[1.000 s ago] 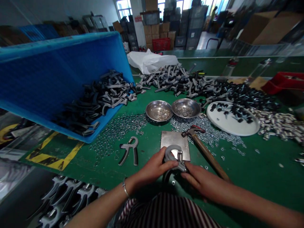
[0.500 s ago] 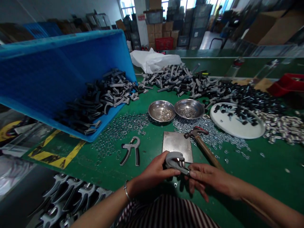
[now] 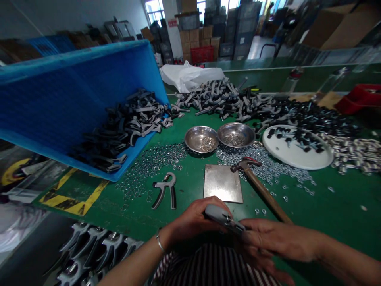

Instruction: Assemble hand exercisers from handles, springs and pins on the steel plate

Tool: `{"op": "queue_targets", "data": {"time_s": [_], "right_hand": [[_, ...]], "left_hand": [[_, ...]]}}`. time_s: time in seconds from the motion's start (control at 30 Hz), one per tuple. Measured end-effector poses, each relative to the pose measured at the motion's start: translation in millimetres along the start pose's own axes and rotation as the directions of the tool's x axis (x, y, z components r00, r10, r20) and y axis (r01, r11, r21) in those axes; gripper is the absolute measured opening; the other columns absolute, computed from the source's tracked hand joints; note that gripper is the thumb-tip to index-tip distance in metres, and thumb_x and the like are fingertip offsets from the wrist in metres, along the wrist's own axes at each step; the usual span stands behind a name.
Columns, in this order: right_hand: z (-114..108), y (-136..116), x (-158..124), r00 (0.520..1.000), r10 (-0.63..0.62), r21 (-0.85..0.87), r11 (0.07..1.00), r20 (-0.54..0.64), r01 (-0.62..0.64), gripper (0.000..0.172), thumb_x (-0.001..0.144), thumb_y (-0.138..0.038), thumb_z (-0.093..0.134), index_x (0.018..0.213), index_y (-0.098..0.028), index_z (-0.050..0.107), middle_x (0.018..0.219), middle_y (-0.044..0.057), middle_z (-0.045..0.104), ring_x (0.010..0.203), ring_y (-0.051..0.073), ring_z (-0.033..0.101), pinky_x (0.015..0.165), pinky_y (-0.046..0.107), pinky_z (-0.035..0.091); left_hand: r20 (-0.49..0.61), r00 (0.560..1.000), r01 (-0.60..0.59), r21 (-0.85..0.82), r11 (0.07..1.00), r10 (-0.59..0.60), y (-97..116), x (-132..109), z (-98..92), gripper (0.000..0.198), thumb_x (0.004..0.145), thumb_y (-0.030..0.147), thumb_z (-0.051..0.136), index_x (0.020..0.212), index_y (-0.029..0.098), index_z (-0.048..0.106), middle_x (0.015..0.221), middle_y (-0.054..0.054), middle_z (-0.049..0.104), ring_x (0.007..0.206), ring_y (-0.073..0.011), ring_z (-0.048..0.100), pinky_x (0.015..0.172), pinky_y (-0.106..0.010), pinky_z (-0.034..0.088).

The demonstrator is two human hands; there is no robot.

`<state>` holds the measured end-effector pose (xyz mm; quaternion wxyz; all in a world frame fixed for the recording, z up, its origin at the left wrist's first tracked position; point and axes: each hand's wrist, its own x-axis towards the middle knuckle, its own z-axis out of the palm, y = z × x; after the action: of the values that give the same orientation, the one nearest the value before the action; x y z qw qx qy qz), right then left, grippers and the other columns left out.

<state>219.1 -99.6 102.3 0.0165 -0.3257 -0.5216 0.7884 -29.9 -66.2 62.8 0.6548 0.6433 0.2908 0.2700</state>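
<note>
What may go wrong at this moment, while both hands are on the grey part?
The grey part is held near the lap by the left hand, the right hand at its tip; a slip may drop it. The handle of the hammer lies beside the right hand; a nudge may scatter the loose rings.

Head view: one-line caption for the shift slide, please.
Left hand holds a grey hand-gripper part as right hand meets its end, near a steel plate and hammer on the green bench.

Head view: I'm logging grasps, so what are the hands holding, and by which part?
A grey hand-grip piece: the left hand wraps its rounded end, the right hand pinches its narrower end.
</note>
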Motion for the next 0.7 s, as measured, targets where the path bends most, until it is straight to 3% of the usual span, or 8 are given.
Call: {"op": "queue_targets", "data": {"time_s": [0.07, 0.13, 0.2, 0.3, 0.37, 0.47, 0.57, 0.7], "right_hand": [[0, 6, 3, 0.997, 0.003, -0.052, 0.999, -0.082, -0.008, 0.043, 0.098, -0.061, 0.037, 0.101, -0.022, 0.052, 0.077, -0.002, 0.058, 0.045, 0.008, 0.048, 0.039, 0.019, 0.035], [0, 15, 10, 0.946, -0.101, -0.35, 0.937, -0.308, -0.015, 0.039, 0.099, -0.056, 0.039, 0.104, -0.021, 0.054, 0.082, 0.003, 0.062, 0.054, 0.012, 0.054, 0.043, 0.022, 0.04], [-2, 25, 16, 0.832, -0.314, -0.677, 0.729, -0.457, -0.097, 0.035, 0.1, -0.05, 0.041, 0.099, -0.019, 0.057, 0.082, 0.008, 0.065, 0.067, 0.019, 0.062, 0.056, 0.029, 0.047], [-4, 30, 19, 0.725, -0.488, -0.826, 0.528, -0.486, -0.198, 0.036, 0.099, -0.05, 0.044, 0.09, -0.018, 0.058, 0.083, 0.011, 0.066, 0.077, 0.026, 0.064, 0.065, 0.036, 0.048], [-7, 27, 15, 0.78, -0.393, -0.74, 0.661, -0.488, -0.129, 0.036, 0.098, -0.053, 0.046, 0.096, -0.019, 0.058, 0.084, 0.008, 0.065, 0.075, 0.022, 0.063, 0.062, 0.032, 0.048], [-9, 20, 5, 0.963, -0.059, -0.204, 0.979, -0.262, 0.004, 0.04, 0.098, -0.059, 0.04, 0.102, -0.021, 0.053, 0.081, 0.001, 0.058, 0.055, 0.012, 0.052, 0.045, 0.023, 0.042], [-8, 17, 0, 0.998, 0.05, 0.21, 0.977, -0.045, -0.04, 0.039, 0.095, -0.061, 0.046, 0.098, -0.022, 0.05, 0.074, -0.004, 0.051, 0.043, 0.007, 0.04, 0.032, 0.018, 0.029], [-3, 23, 3, 0.976, -0.018, -0.184, 0.983, -0.217, -0.023, 0.033, 0.101, -0.05, 0.039, 0.093, -0.021, 0.054, 0.074, 0.0, 0.062, 0.042, 0.007, 0.046, 0.041, 0.021, 0.036]], "left_hand": [[-0.028, 1.0, 0.006, 0.067, 0.998, -0.005, -3, 2, 0.4, 0.032, 0.078, 0.04, 0.079, 0.1, 0.019, 0.069, 0.101, -0.005, 0.067, 0.094, -0.0192, 0.062, 0.087, -0.032, 0.048], [-0.071, 0.997, 0.013, 0.163, 0.987, -0.002, -5, 5, 1.7, 0.032, 0.077, 0.042, 0.079, 0.098, 0.019, 0.07, 0.101, -0.005, 0.064, 0.097, -0.0197, 0.06, 0.089, -0.032, 0.046], [-0.097, 0.995, 0.02, 0.216, 0.976, 0.001, -6, 8, 3.7, 0.031, 0.078, 0.044, 0.078, 0.097, 0.02, 0.071, 0.099, -0.004, 0.063, 0.098, -0.0202, 0.059, 0.09, -0.032, 0.045], [-0.17, 0.985, 0.049, 0.222, 0.974, -0.011, -6, 11, 6.2, 0.031, 0.079, 0.044, 0.077, 0.098, 0.02, 0.071, 0.098, -0.004, 0.062, 0.095, -0.0196, 0.058, 0.087, -0.031, 0.046], [-0.202, 0.979, 0.066, 0.192, 0.979, -0.027, -5, 10, 6.2, 0.033, 0.077, 0.044, 0.079, 0.098, 0.019, 0.071, 0.098, -0.004, 0.063, 0.092, -0.0192, 0.059, 0.084, -0.03, 0.046], [-0.144, 0.988, 0.066, 0.1, 0.993, -0.051, -6, 6, 3.4, 0.034, 0.075, 0.042, 0.081, 0.097, 0.018, 0.071, 0.096, -0.004, 0.064, 0.089, -0.0186, 0.06, 0.081, -0.029, 0.046], [-0.056, 0.998, 0.037, 0.104, 0.994, -0.031, -9, 5, 0.0, 0.033, 0.075, 0.041, 0.081, 0.097, 0.018, 0.072, 0.097, -0.005, 0.066, 0.089, -0.0182, 0.061, 0.081, -0.029, 0.047], [0.017, 1.0, -0.011, 0.201, 0.98, 0.008, -15, 7, 0.5, 0.032, 0.076, 0.041, 0.08, 0.099, 0.02, 0.072, 0.099, -0.004, 0.068, 0.092, -0.0182, 0.061, 0.084, -0.029, 0.047]]}}
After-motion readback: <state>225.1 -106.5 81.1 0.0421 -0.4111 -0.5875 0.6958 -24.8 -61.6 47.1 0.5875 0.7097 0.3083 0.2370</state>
